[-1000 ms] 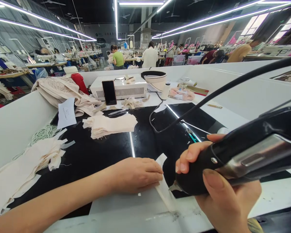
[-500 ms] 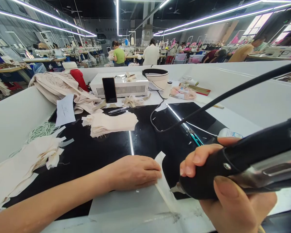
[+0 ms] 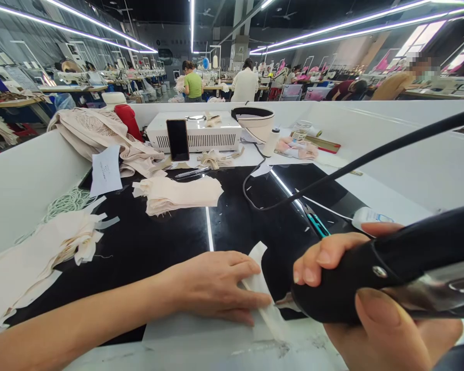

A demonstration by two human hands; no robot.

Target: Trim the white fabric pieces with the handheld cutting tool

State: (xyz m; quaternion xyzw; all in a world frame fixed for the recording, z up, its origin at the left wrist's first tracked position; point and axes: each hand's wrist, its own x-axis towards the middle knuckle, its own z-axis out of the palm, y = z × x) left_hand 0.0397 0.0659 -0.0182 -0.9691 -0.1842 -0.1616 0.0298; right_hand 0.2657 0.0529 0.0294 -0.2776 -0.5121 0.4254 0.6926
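Note:
My right hand [image 3: 375, 299] is wrapped around a black corded hand cutter [image 3: 332, 293], whose pointed metal tip [image 3: 288, 302] touches or nearly touches the right edge of a white fabric strip [image 3: 259, 253]. My left hand [image 3: 224, 288] lies on that strip with its fingers spread, pressing it down. Part of the strip is hidden beneath the fingers. Under it are a black glossy mat [image 3: 170, 237] and, nearer to me, a pale translucent sheet [image 3: 189, 335].
Stacked cream fabric pieces [image 3: 183, 193] lie ahead, with more fabric pieces [image 3: 34, 252] on the left. Teal-handled snips [image 3: 317, 222] and a white bottle [image 3: 371, 215] are near my right hand. A black cable [image 3: 348, 167] arches across. Behind stand a phone [image 3: 178, 140] and white box [image 3: 204, 136].
My left hand has spread its fingers and reached down along the strip, closer to the cutter's tip. The cutter and my right hand have shifted slightly right, along with a small view shift.

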